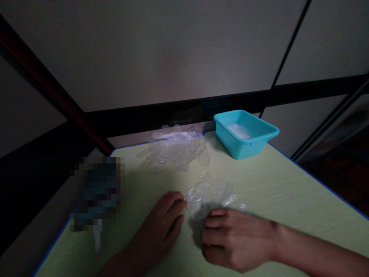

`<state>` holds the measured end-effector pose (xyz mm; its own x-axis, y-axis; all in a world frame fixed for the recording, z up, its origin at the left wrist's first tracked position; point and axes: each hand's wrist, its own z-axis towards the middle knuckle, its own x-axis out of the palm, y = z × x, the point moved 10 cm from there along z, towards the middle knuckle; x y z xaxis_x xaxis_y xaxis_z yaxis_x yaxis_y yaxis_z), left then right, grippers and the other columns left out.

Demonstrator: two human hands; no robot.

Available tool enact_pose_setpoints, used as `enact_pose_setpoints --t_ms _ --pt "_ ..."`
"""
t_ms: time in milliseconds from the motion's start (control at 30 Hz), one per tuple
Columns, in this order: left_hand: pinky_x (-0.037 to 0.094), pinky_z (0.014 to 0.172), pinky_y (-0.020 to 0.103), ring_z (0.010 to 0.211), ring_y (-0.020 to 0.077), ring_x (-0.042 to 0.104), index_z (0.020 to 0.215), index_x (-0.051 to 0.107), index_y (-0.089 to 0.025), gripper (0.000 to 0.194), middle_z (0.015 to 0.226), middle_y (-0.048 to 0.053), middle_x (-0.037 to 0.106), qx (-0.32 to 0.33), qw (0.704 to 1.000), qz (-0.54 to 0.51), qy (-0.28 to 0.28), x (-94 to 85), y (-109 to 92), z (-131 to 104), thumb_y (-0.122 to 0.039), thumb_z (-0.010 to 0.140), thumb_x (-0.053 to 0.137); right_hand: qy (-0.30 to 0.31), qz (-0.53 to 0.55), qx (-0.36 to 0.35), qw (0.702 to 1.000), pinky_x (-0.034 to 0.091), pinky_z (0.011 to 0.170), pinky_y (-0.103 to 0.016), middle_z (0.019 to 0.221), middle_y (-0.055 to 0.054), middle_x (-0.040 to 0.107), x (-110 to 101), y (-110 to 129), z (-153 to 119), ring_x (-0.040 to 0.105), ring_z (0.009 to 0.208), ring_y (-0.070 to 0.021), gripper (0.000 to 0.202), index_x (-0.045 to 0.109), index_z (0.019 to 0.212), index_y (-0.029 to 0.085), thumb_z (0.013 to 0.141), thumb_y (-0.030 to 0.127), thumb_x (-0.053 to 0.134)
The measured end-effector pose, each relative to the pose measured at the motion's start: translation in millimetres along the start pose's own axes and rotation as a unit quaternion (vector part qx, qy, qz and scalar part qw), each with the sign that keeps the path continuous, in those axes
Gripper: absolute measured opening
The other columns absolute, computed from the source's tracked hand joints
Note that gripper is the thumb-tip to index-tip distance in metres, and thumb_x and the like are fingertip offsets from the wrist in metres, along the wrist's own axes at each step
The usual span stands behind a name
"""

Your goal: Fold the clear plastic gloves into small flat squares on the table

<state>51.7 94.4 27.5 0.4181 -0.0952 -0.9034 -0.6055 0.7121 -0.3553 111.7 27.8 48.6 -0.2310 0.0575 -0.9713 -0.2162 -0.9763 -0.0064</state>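
A thin, clear disposable plastic glove [211, 194] lies crumpled on the table in front of both hands. My left hand [161, 223] reaches in from the lower left. Its fingers are stretched out, with the thumb apart, and the fingertips meet the glove's left edge. My right hand [230, 238] is closed over the near side of the glove; its fingers curl downward, and their tips are hidden beneath. Farther back, several more clear gloves [175, 152] lie in a loose, flat heap.
A turquoise plastic basket [245, 148] stands at the back right with something whitish inside. A blurred-out dark object [96, 192] sits at the left edge, a white strip [97, 236] below it. The pale table [288, 188] has blue edging and meets panelled doors [178, 54].
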Motion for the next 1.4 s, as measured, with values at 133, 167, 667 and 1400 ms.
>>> enact_pose_setpoints --t_ms 133,167,667,1400 --pt "0.038 0.097 0.038 0.113 0.0210 0.042 0.115 0.047 -0.020 0.033 0.117 0.008 0.046 0.001 1.000 0.010 -0.007 -0.3 0 -1 -0.009 0.086 0.038 -0.005 0.007 0.000 1.000 0.034 0.061 -0.031 0.073 0.000 0.053 0 0 -1 0.046 0.067 -0.0150 0.015 0.053 0.073 0.017 0.086 0.020 0.047" --pt "0.038 0.096 0.038 0.112 0.0210 0.042 0.116 0.047 -0.020 0.033 0.117 0.008 0.046 0.004 1.000 0.012 -0.008 -0.2 0 -1 -0.009 0.086 0.038 -0.005 0.006 -0.001 1.000 0.034 0.061 -0.031 0.072 0.000 0.053 0 0 -1 0.047 0.067 -0.0150 0.015 0.054 0.073 0.017 0.086 0.020 0.048" --pt "0.040 0.096 0.038 0.113 0.0213 0.043 0.118 0.046 -0.021 0.036 0.119 0.008 0.047 0.003 1.000 0.017 -0.006 1.3 1 -2 -0.009 0.085 0.038 0.007 0.002 0.010 1.000 0.034 0.061 -0.030 0.074 0.000 0.053 1 -3 -1 0.046 0.068 -0.0147 0.014 0.054 0.075 0.016 0.087 0.019 0.046" --pt "0.039 0.097 0.036 0.113 0.0206 0.044 0.118 0.047 -0.021 0.038 0.118 0.007 0.049 0.004 1.000 0.007 -0.015 -3.4 -3 0 -0.007 0.084 0.038 -0.022 0.007 -0.014 1.000 0.032 0.058 -0.030 0.069 0.001 0.051 1 6 0 0.045 0.064 -0.0143 0.018 0.052 0.071 0.017 0.087 0.020 0.045"
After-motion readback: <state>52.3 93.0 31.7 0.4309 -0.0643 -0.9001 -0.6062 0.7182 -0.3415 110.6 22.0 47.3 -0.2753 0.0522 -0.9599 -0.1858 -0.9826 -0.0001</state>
